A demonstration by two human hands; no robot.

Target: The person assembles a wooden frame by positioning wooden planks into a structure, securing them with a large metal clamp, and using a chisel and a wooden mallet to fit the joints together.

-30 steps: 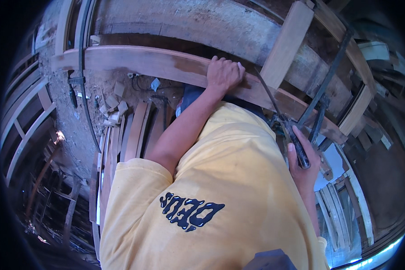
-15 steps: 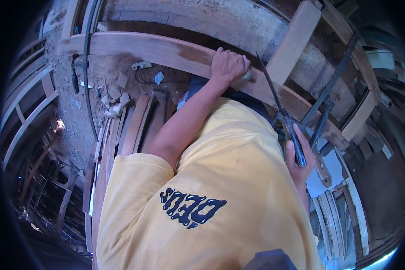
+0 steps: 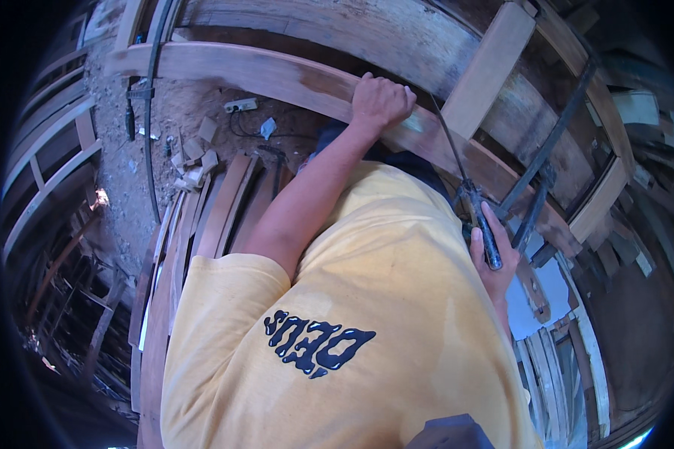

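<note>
My left hand (image 3: 383, 102) is closed over the edge of a long wooden rail (image 3: 292, 77), knuckles up. My right hand (image 3: 497, 258) wraps round the dark handle of what looks like a bar clamp (image 3: 466, 183). Its thin dark metal bar slants up and left from the handle, across the rail, and ends just right of my left hand. A wooden crosspiece (image 3: 490, 67) meets the rail beyond the bar. My left forearm crosses in front of my yellow shirt, while most of my right forearm is hidden.
Another bar clamp (image 3: 149, 112) stands across the rail's left end. Dark metal bars (image 3: 550, 135) cross the frame at right. Wood offcuts (image 3: 196, 157), a white power strip (image 3: 240, 105) and a hammer (image 3: 278, 163) lie at left. Boards (image 3: 228, 202) are stacked beside me.
The view has shifted slightly. My right hand and the clamp's handle sit a little lower and further left, with the bar's far end slightly lower. My left hand keeps its hold on the rail.
</note>
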